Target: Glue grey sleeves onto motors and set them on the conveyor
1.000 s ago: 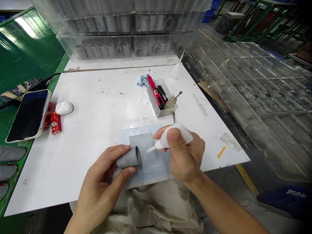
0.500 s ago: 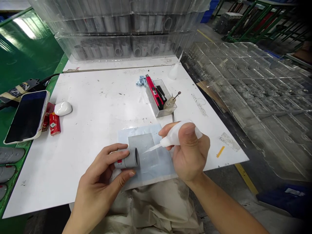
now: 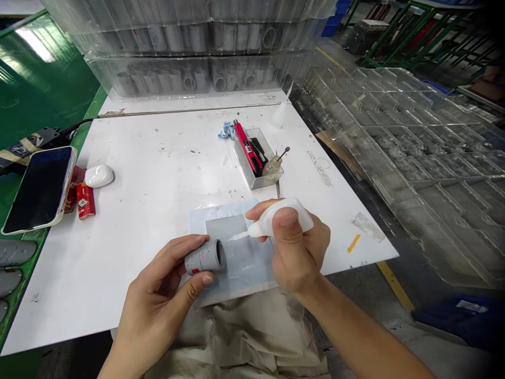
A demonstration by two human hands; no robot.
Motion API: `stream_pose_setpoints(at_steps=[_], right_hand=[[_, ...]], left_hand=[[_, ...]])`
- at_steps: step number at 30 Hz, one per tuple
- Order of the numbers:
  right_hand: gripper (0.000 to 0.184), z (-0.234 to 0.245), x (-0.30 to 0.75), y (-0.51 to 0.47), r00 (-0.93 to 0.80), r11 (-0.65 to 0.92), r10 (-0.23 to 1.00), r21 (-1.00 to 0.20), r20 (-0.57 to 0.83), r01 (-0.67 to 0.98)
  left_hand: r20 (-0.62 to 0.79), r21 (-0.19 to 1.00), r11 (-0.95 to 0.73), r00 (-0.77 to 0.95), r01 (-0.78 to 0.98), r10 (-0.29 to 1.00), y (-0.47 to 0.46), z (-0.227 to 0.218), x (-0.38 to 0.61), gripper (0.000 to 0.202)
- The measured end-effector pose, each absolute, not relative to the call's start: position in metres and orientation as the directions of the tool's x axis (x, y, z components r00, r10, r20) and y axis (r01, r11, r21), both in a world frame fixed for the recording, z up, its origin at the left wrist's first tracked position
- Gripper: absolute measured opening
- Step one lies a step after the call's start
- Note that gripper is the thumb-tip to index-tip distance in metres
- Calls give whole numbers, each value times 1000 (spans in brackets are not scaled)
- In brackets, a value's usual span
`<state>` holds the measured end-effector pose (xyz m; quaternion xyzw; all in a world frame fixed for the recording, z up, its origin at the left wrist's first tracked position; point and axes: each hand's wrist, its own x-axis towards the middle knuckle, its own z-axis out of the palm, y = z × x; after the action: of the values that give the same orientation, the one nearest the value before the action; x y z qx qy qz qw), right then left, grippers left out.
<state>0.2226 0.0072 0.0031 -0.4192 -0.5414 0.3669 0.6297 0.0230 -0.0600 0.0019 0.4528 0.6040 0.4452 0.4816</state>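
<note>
My left hand (image 3: 165,295) grips a short grey pipe fitting (image 3: 205,257) with a red mark on its side, its open end turned to the right. In my right hand (image 3: 298,252) is a small translucent squeeze bottle (image 3: 276,220). The bottle's thin nozzle points left, and its tip sits right at the rim of the fitting's open end. Both hands hover over a pale blue mat (image 3: 236,252) with a grey square on it, near the front edge of the white table (image 3: 158,173).
A clear box (image 3: 256,158) holds a red tool and small parts behind the mat. A second squeeze bottle (image 3: 279,113) and a blue rag (image 3: 225,130) lie further back. A phone (image 3: 37,187), a white case and a red lighter lie at left. Clear stacked trays line the back and right.
The fitting turned in my left hand, so the red mark shifted. The bottle drew back to the right, then came back left, bringing its nozzle tip to the fitting's rim.
</note>
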Motion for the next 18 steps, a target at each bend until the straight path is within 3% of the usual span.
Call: stream_pose_setpoints(at_steps=[18], right_hand=[[47,5,223,8,98,343,930,-933,353,105]], left_hand=[[-140,980,155,-124,123,982,-60,2,24,32]])
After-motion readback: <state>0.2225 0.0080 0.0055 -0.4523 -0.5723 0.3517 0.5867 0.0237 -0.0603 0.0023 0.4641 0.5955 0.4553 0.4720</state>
